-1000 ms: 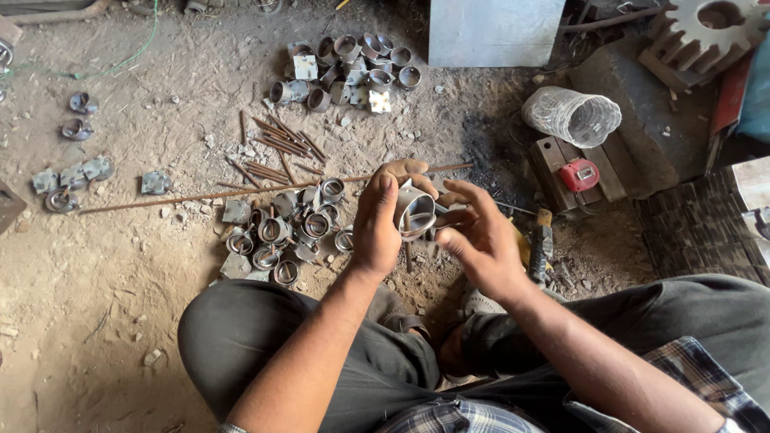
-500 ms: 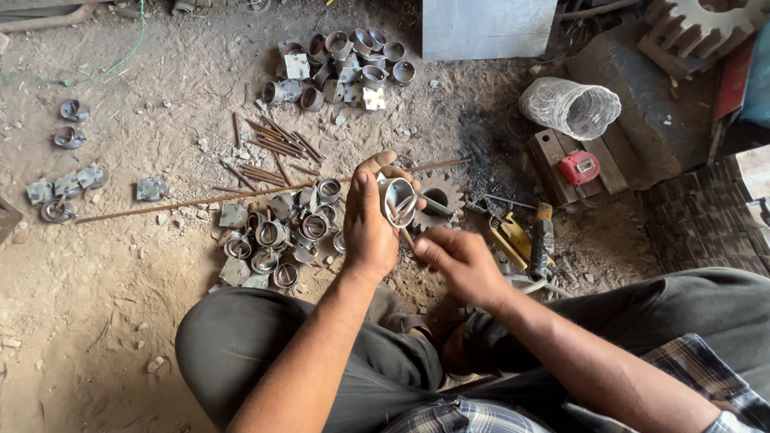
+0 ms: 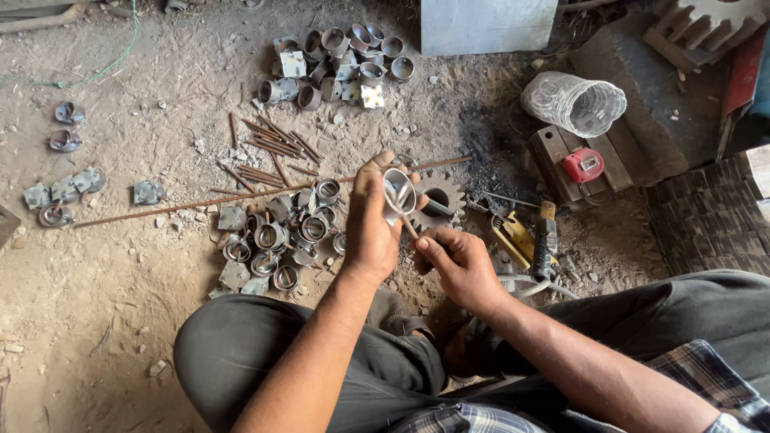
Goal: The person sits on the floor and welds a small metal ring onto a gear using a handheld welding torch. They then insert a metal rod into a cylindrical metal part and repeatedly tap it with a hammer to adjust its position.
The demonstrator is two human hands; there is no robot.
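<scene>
Above the dirt floor (image 3: 120,265), left hand (image 3: 370,232) grips a metal ring (image 3: 399,192) (rod (image 3: 407,224) inside), right hand (image 3: 457,265) pinching the rod.

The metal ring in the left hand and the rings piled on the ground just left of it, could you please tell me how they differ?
The metal ring is lifted off the ground, gripped by the left hand; the piled rings lie loose on the dirt. The held ring has a thin rod through it, pinched by the right hand; the piled ones show none. All look like short grey metal rings.
</scene>
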